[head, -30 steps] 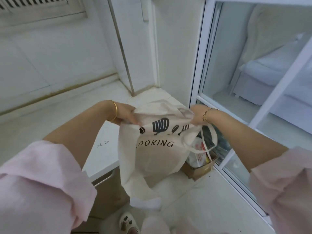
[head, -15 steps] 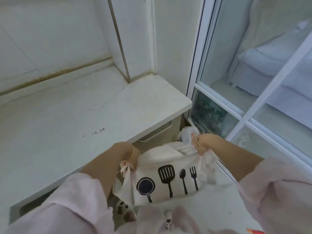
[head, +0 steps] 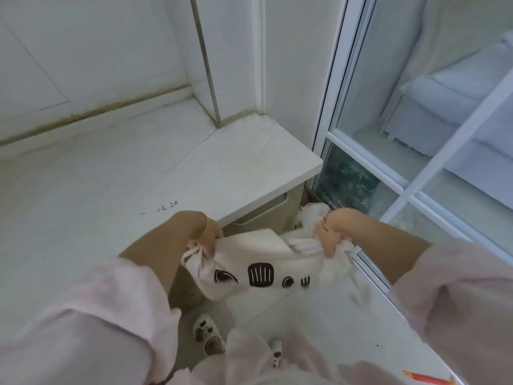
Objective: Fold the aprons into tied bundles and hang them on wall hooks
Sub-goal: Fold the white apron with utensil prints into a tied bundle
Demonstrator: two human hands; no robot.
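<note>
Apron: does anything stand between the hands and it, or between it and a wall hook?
Nothing separates them: the left hand and right hand each grip one end of the apron, held in the air beside the counter. No wall hook is in view, so that path cannot be judged.

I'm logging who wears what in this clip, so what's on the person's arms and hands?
Loose pale pink sleeves, the left sleeve and the right sleeve, are pushed up, leaving the forearms bare. The left hand has a plain gold bangle at the wrist; the right hand has a thin gold bracelet. No gloves.
</note>
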